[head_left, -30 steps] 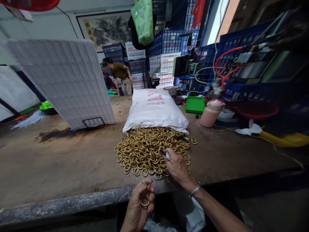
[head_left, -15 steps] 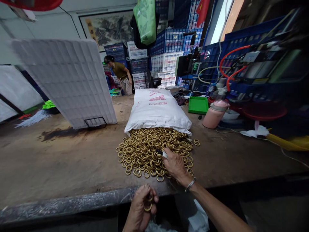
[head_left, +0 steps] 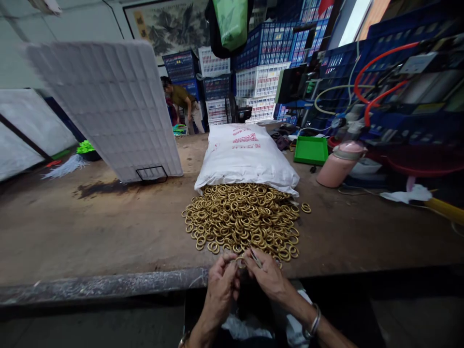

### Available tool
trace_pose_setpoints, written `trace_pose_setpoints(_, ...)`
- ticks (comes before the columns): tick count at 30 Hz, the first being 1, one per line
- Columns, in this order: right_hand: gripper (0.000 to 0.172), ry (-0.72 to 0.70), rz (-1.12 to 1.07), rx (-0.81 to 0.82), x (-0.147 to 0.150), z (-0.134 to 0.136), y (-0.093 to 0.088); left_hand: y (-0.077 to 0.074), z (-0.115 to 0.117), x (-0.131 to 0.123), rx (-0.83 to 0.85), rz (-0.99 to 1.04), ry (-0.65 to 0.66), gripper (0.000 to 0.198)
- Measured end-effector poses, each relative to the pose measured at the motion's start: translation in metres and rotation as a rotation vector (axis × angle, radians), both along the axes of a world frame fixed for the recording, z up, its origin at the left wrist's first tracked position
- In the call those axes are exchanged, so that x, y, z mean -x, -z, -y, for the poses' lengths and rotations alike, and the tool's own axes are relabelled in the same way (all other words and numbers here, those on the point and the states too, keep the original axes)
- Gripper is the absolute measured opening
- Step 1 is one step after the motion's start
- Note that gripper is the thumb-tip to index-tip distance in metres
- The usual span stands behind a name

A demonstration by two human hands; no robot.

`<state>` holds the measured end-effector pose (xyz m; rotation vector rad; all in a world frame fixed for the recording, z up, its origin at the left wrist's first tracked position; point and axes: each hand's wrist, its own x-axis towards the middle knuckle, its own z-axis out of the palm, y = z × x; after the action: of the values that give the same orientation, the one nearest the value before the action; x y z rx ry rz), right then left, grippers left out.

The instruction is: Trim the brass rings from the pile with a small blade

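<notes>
A heap of brass rings point(head_left: 243, 220) spills from the mouth of a white sack point(head_left: 248, 154) onto the brown worktable point(head_left: 90, 227). My left hand point(head_left: 222, 285) and my right hand point(head_left: 267, 276) meet at the table's near edge, just below the heap. Left fingers are curled around a few brass rings point(head_left: 239, 262). My right hand pinches a small thin tool point(head_left: 255, 257) against those rings. A metal bracelet point(head_left: 313, 323) circles my right wrist.
A white quilted panel point(head_left: 108, 104) leans on a wire stand at the left. A green tray point(head_left: 311, 150), a pink jug point(head_left: 337, 166) and a machine with red hoses point(head_left: 380, 92) stand right. Stacked blue and white crates point(head_left: 261, 72) rise behind; a person point(head_left: 183, 104) bends there.
My right hand left the heap and came back to the table's edge, meeting my left hand, which rose slightly. The camera tilted down and leftward a little.
</notes>
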<state>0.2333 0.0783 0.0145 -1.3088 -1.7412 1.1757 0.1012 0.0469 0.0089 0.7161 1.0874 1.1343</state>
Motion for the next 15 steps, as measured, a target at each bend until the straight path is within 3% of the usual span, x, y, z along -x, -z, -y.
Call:
trace_pose_setpoints(5,0.03,0.018,-0.014,0.078,0.006,0.006,-0.004,-0.001,0.003,0.002,-0.024,-0.163,0.012,0.031)
trace_pose_setpoints(11,0.03,0.064,0.041,0.108,0.011,0.006,-0.002,-0.006,0.006,0.0,-0.308,-0.319,-0.034,0.022)
trace_pose_setpoints(15,0.028,0.087,0.091,0.092,0.012,0.007,0.0,-0.006,0.009,-0.001,-0.143,-0.239,0.009,0.026)
